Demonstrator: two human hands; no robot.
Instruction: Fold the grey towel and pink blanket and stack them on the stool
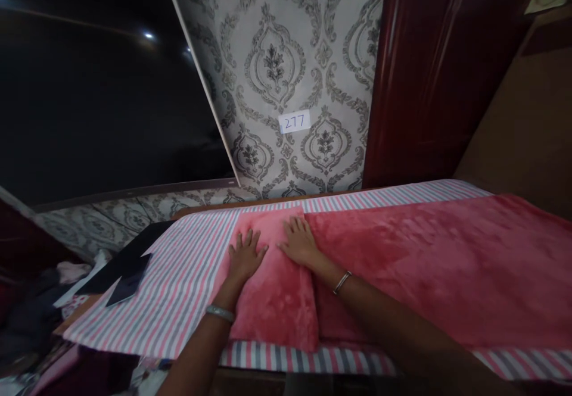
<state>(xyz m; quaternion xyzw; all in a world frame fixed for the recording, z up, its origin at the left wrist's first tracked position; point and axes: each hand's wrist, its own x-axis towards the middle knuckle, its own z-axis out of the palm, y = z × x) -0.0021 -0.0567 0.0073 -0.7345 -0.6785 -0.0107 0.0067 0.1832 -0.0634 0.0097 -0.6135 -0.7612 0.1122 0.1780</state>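
A plush pink-red blanket (429,265) lies spread over the table, its left end folded back over itself in a flap. My left hand (244,258) rests flat on that flap near its left fold, fingers spread. Close by, my right hand (300,242) lies palm down near the flap's right edge, its fingers also spread. Neither hand grips anything. Under the blanket is a striped cloth (179,277) in pink, grey and white.
A dark phone (129,280) lies on the striped cloth at the left, beside a black flat item (118,253). A large television screen (107,86) hangs behind. Clothes (31,301) are heaped at the lower left. A paper marked 277 (294,121) is on the patterned wall.
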